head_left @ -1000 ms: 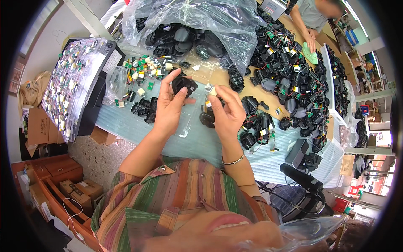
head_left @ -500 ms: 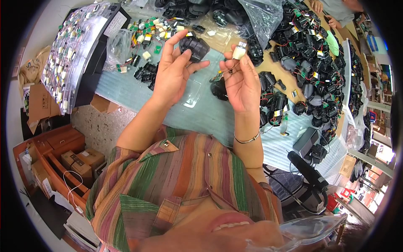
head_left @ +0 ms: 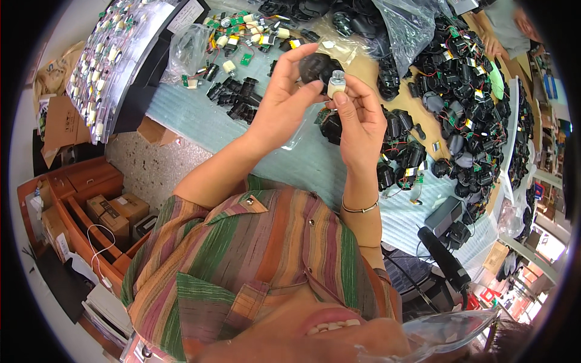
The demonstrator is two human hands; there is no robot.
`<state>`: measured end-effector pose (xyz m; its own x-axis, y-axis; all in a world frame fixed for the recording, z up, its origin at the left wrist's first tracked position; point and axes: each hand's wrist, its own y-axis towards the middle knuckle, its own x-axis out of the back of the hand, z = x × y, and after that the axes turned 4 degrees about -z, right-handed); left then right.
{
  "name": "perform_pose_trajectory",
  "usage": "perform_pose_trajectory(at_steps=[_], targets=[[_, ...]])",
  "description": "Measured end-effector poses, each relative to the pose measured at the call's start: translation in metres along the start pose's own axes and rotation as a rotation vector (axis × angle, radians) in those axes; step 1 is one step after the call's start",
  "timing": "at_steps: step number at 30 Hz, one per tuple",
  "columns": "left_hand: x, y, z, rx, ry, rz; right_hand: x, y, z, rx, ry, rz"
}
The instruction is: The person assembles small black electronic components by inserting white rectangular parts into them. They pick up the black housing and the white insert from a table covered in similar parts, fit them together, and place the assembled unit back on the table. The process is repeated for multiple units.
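Over the table, my left hand (head_left: 284, 100) is closed on a rounded black plastic housing (head_left: 315, 68), thumb on the near side and index finger stretched past it. Close beside it, my right hand (head_left: 361, 124) pinches a small cream-coloured cylindrical part (head_left: 336, 89) with a shiny, glassy-looking end pointing up. The two parts are side by side in view; whether they touch I cannot make out. Just below my fingers a small green circuit board (head_left: 324, 115) shows, next to a black housing (head_left: 331, 128) on the table.
Many black housings with wires and boards (head_left: 451, 121) cover the right side. Cream parts with green boards (head_left: 245, 33) lie at the back left, near black pieces (head_left: 236, 97) and a see-through bag (head_left: 186, 51). A tilted tray of parts (head_left: 118, 66) stands at far left. Another person's hand (head_left: 493, 45) shows at far right.
My two hands have come together, the left moving right with the black housing. The cream part has been turned so its shiny end faces up more. The view has shifted slightly.
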<state>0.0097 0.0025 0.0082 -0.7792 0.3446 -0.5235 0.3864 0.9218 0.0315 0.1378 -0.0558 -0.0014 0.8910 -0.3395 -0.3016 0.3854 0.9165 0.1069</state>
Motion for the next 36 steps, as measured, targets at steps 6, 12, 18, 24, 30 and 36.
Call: perform_pose_trajectory(at_steps=[6, 12, 18, 24, 30, 36], targets=[[0.001, -0.003, 0.0, -0.121, 0.167, 0.014, -0.002, -0.001, 0.001, 0.302, -0.388, -0.045], [0.004, -0.005, 0.004, -0.16, 0.243, 0.036, -0.004, 0.0, -0.001, 0.408, -0.498, -0.081], [0.005, -0.006, 0.005, -0.124, 0.185, 0.044, -0.006, -0.002, 0.001, 0.555, -0.67, -0.127], [-0.003, -0.008, -0.002, 0.009, -0.066, 0.026, -0.005, -0.004, 0.0, 0.607, -0.692, -0.196], [-0.005, -0.012, 0.0, 0.02, -0.063, 0.042, -0.005, -0.004, -0.005, 0.659, -0.763, -0.206], [-0.003, -0.011, 0.002, 0.003, -0.075, 0.062, -0.005, -0.004, -0.007, 0.66, -0.79, -0.197]])
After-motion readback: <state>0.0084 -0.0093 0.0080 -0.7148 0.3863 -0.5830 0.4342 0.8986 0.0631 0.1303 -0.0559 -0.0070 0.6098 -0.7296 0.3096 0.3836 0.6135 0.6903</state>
